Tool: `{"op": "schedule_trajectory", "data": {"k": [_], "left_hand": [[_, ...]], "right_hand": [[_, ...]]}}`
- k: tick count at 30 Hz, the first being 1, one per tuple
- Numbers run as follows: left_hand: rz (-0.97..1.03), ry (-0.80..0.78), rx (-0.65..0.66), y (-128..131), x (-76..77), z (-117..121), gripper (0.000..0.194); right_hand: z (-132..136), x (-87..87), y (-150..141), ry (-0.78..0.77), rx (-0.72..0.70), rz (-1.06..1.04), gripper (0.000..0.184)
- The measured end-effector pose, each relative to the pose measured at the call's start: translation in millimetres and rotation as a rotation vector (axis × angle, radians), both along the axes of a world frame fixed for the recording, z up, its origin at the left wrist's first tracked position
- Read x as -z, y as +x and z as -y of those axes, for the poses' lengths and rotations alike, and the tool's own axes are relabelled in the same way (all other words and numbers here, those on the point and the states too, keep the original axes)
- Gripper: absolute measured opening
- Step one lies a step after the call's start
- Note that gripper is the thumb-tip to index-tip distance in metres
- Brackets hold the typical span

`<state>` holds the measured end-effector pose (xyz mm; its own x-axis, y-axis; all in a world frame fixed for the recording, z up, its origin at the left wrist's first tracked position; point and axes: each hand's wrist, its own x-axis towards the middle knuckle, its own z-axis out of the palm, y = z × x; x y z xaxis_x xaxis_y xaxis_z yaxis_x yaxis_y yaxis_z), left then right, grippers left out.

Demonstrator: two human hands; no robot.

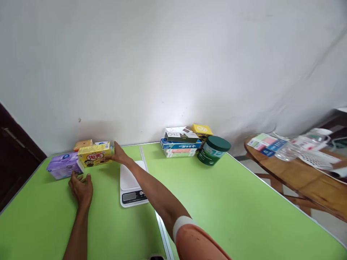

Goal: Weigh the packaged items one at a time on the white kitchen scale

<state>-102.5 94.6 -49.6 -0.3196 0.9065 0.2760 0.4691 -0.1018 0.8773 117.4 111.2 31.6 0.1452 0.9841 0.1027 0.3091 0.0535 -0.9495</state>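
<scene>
A yellow snack box [93, 156] with red lettering stands at the back left of the green table. My right hand [119, 154] is at its right end, thumb and fingers spread apart, with one digit against or just in front of the box. Beside the box's left end sits a purple soft pack [63, 166]. Just in front of that pack, my left hand [81, 188] is open with its fingers apart, fingertips close to the pack's lower right corner; contact is hard to tell. Below my right forearm lies a white kitchen scale [130, 180], partly covered by the arm.
An orange pack [82, 144] sits behind the yellow box, against the wall. Stacked cartons [180, 144], another yellow box [202, 130] and a green-lidded tub [214, 150] stand at the back right. A wooden table [298, 177] at right holds clutter.
</scene>
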Motion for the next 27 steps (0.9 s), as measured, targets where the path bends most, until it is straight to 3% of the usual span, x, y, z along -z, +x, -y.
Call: {"op": "schedule_trajectory", "data": {"k": [2, 4, 6, 8, 11, 14, 16, 18, 22, 27], "left_hand": [[0.049, -0.004, -0.006, 0, -3.0, 0, 0.075], [0.101, -0.019, -0.012, 1, -6.9, 0, 0.067], [0.139, -0.037, -0.017, 1, -11.9, 1, 0.058], [0.172, -0.054, -0.021, 2, -18.1, 4, 0.049], [0.201, -0.087, -0.035, 4, -28.3, 9, 0.041], [0.183, -0.111, -0.072, 7, -38.5, 16, 0.04], [0.171, -0.104, -0.104, 10, -44.7, 22, 0.039], [0.177, -0.106, -0.126, 12, -49.7, 28, 0.039], [0.206, -0.115, -0.14, 12, -51.3, 40, 0.039], [0.126, -0.007, -0.177, 11, -47.7, 60, 0.036]], "right_hand": [[25, -2.4, 22, 0.012, 0.081, 0.038, 0.121], [63, -2.8, 57, 0.113, 0.183, 0.038, 0.103], [115, -0.9, 103, 0.307, 0.366, 0.074, 0.078], [172, 2.8, 158, 0.488, 0.633, 0.187, 0.064], [248, 10.5, 242, 0.556, 1.15, 0.358, 0.082], [291, 21.0, 305, 0.418, 1.407, 0.345, 0.116], [298, 28.4, 329, 0.305, 1.416, 0.219, 0.133], [296, 34.4, 341, 0.229, 1.351, 0.085, 0.138], [290, 38.7, 350, 0.175, 1.256, -0.042, 0.122], [299, 36.2, 354, 0.073, 1.234, 0.021, 0.104]]}}
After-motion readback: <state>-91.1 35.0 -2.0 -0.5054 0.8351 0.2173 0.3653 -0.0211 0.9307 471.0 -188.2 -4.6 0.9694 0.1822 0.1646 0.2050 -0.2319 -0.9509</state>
